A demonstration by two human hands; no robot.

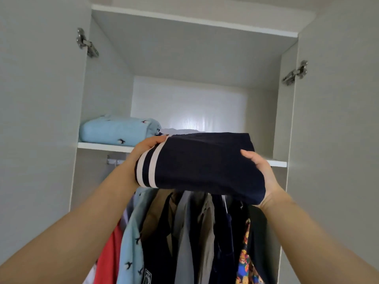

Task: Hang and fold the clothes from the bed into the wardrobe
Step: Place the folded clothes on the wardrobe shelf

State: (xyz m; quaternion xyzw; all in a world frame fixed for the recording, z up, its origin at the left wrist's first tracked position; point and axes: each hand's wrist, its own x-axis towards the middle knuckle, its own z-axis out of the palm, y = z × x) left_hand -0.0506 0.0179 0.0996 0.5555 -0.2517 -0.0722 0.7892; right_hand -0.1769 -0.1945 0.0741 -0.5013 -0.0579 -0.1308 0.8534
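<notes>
Navy garment (201,160), folded, two white stripes: held level at shelf (102,144) front edge. Left hand (146,148) curled round striped end; right hand (260,171) gripping opposite end, thumb on top. Blue garment (121,130), folded: shelf's left end. Hanging clothes (184,232): beneath shelf. Wardrobe (106,78): doors open.

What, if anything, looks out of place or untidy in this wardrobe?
Nothing stands out. The left hand and right hand hold the folded navy garment before the shelf. A folded light blue garment lies neatly at the shelf's left end; the hanging clothes below hang straight.
</notes>
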